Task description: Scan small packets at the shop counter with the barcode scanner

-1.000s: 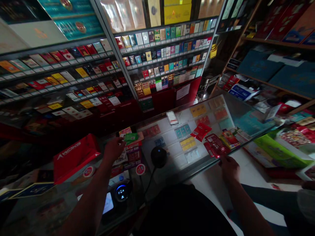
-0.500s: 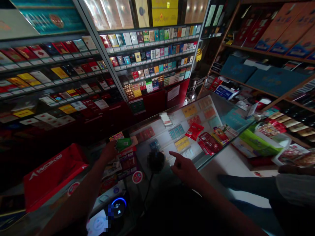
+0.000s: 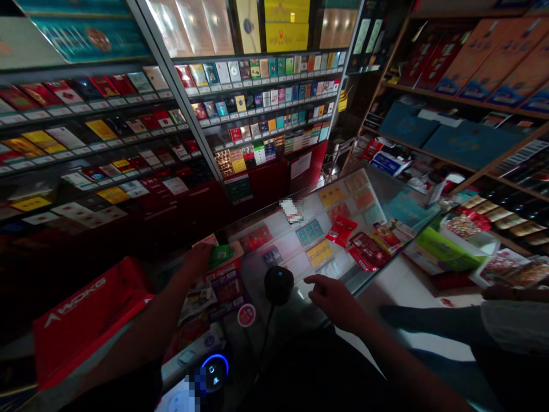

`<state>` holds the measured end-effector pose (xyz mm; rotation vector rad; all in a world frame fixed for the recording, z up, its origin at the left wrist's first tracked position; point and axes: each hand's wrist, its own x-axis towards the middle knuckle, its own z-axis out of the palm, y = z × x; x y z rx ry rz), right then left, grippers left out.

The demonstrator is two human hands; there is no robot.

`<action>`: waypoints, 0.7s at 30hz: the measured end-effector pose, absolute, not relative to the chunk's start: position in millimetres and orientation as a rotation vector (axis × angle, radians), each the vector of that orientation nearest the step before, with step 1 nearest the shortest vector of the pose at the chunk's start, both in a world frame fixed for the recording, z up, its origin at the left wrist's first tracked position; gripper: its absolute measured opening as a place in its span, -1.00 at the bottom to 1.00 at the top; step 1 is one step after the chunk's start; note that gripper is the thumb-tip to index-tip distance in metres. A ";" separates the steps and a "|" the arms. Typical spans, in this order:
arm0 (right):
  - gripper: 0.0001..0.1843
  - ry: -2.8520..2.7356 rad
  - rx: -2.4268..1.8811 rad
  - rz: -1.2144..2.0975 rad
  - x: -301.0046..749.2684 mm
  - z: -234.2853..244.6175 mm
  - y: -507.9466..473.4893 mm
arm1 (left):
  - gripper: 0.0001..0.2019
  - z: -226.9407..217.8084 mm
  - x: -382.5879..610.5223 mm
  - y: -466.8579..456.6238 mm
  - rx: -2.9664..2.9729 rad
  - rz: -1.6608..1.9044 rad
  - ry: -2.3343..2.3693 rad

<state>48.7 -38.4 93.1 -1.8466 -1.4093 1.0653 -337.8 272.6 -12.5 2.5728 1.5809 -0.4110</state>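
My left hand (image 3: 198, 260) reaches over the left part of the glass counter, its fingers closed at the edge of a small green packet (image 3: 222, 253). Flat colourful packets (image 3: 229, 289) lie just below it. My right hand (image 3: 333, 294) hovers over the counter's front side with the index finger stretched out and nothing in it; the other fingers are loosely bent. To its left stands a small black device (image 3: 278, 285) with a blue light and a cable. Beyond the right hand lie a red packet (image 3: 341, 230) and a dark red packet (image 3: 368, 252).
A red box (image 3: 90, 320) stands at the left. A round device with a blue glowing ring (image 3: 215, 372) sits in front. Shelves of cigarette packs (image 3: 266, 100) line the back. Boxes and bottles fill the wooden shelf (image 3: 476, 91) at right. Another person's leg (image 3: 429, 317) shows at right.
The view has shifted slightly. My left hand stays at the green packet, which lies at a slightly different angle. My right hand's pointing finger has lowered and bent a little.
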 end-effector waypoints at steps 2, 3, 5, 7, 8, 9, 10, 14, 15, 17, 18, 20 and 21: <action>-0.62 -1.395 -1.854 1.049 50.4 95.5 -37.8 | -0.38 -12.9 -339.6 275.0 2.587 -0.417 1.600; -0.62 -1.386 -1.854 1.043 51.2 96.9 -37.1 | -0.40 -13.3 -340.6 275.7 2.590 -0.421 1.612; -0.63 -1.371 -1.850 1.040 52.5 99.8 -35.2 | -0.42 -14.0 -342.9 275.8 2.583 -0.428 1.641; -0.63 -1.366 -1.838 1.039 53.3 102.6 -33.1 | -0.41 -14.8 -346.0 274.3 2.565 -0.414 1.671; -0.63 -1.366 -1.832 1.036 53.6 103.8 -31.9 | -0.39 -15.0 -347.8 273.1 2.558 -0.400 1.674; -0.63 -1.368 -1.827 1.034 53.8 105.0 -30.6 | -0.37 -15.0 -349.6 271.6 2.553 -0.383 1.675; -0.64 -1.370 -1.822 1.030 53.9 106.1 -29.2 | -0.35 -14.4 -351.2 269.7 2.548 -0.365 1.672; -0.65 -1.379 -1.792 1.039 52.1 111.0 -20.3 | -0.32 -1.6 -351.4 256.8 2.547 -0.280 1.629; -0.66 -1.383 -1.777 1.041 50.7 112.9 -16.9 | -0.32 5.0 -349.3 251.9 2.555 -0.243 1.616; -0.67 -1.398 -1.742 1.040 46.2 117.7 -8.5 | -0.33 22.3 -342.2 240.0 2.586 -0.144 1.582; -0.68 -1.407 -1.725 1.036 43.0 120.6 -3.5 | -0.33 32.7 -337.3 233.1 2.597 -0.079 1.564; -0.69 -1.428 -1.695 1.016 34.9 127.0 7.8 | -0.33 55.3 -325.5 218.0 2.614 0.026 1.521; -0.71 -1.435 -1.686 0.997 30.2 130.3 14.1 | -0.33 67.0 -318.9 210.1 2.631 0.079 1.483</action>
